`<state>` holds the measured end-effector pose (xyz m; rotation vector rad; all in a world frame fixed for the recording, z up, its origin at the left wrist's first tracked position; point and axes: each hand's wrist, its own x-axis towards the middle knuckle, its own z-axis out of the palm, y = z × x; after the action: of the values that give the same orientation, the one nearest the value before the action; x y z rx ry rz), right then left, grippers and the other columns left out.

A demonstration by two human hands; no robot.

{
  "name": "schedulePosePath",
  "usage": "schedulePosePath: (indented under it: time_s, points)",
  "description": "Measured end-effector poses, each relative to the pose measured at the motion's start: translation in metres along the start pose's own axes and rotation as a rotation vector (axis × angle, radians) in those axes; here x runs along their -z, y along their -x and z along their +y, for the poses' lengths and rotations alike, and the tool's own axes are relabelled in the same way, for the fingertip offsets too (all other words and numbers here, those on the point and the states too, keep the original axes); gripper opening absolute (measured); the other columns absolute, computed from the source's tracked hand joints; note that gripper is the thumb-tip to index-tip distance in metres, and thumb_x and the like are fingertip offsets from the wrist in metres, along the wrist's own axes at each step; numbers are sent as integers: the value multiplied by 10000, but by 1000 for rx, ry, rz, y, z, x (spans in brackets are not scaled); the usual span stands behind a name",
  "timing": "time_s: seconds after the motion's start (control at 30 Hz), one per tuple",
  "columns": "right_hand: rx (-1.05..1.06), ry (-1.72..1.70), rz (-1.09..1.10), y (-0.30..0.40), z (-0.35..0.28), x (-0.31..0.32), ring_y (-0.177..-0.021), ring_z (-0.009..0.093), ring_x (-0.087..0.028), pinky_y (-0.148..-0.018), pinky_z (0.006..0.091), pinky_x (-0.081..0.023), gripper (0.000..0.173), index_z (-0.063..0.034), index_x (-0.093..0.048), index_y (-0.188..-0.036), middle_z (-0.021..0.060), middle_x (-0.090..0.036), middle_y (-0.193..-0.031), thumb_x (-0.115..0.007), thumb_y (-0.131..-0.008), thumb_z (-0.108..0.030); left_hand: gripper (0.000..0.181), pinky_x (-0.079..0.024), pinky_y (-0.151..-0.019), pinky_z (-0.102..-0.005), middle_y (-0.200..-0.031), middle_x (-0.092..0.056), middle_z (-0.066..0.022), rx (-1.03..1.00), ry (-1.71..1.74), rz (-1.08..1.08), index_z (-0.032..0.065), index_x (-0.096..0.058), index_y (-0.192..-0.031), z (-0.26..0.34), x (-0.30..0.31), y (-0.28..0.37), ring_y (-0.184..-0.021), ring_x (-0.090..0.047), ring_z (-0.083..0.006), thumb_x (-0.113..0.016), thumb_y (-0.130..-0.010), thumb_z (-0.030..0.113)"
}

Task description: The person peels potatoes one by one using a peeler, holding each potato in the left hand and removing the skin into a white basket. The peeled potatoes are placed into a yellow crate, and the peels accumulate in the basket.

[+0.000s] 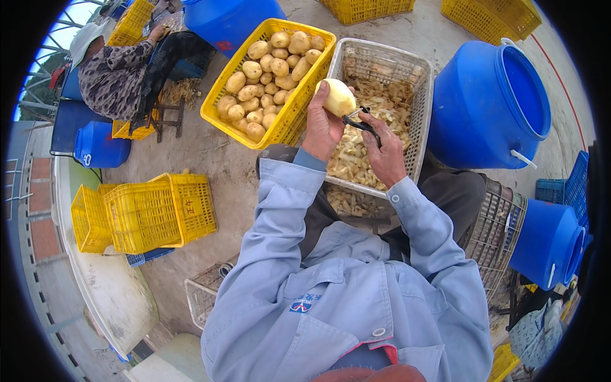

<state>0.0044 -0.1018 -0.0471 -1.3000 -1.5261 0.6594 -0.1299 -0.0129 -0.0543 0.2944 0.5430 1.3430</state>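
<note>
A peeled, pale yellow potato (338,98) is held in my left hand (322,125), above the near-left part of a white plastic crate (427,95). My right hand (385,152) grips a black-handled peeler (363,125), its metal blade end at the potato's lower right side. Potato peelings (355,155) fill the bottom of the white crate below both hands. To the left, a yellow plastic crate (210,114) holds many unpeeled potatoes (252,69).
Large blue plastic barrels stand right (468,105) and at the top (229,19). Yellow crates (143,215) lie at the left. A co-worker in a pale hat (114,76) sits at the upper left. A grey crate (496,229) is by my right knee.
</note>
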Motion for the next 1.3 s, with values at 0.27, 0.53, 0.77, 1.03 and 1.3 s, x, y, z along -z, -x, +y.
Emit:
schedulePosePath:
  time_s: [0.27,0.53,0.77,1.03,1.3]
  points:
    - [28,50,41,-15,-21,1,-938,323,-638,-789,365,-503,319,-76,-591,-1200,155,-645,-1085,-581,-882,-67,391,-545,-810,-404,-1002,-595,-131,-26,-24,-15,61,-491,-1163,-3,2,0,-909,-625,-262,-672,-869,245]
    - [25,117,65,-5,-15,-9,-896,331,-643,-760,385,-506,301,-78,-610,-1171,163,-648,-1040,-591,-871,-70,356,-560,-738,-373,-972,-584,-104,-86,-85,8,49,-493,-1146,0,2,3,-868,-625,-240,-674,-854,142]
    - [-26,116,26,42,17,-19,-945,341,-640,-782,399,-504,319,-23,-591,-1178,183,-643,-1068,-589,-860,-39,361,-552,-731,-361,-985,-576,-77,-129,-62,36,64,-504,-1128,8,2,-8,-888,-608,-223,-699,-838,151]
    - [101,161,89,-9,-8,-11,-836,331,-642,-700,394,-510,341,-100,-583,-1204,147,-640,-1006,-591,-866,-66,354,-530,-781,-338,-1037,-573,-87,-100,-123,65,37,-482,-1205,4,3,-5,-918,-596,-199,-615,-892,134]
    - [78,249,72,-15,-4,-18,-780,331,-629,-640,421,-499,350,-139,-581,-1207,130,-626,-947,-599,-861,-95,350,-534,-777,-329,-1028,-579,-94,-143,-199,87,21,-480,-1207,1,1,-2,-894,-607,-194,-617,-896,105]
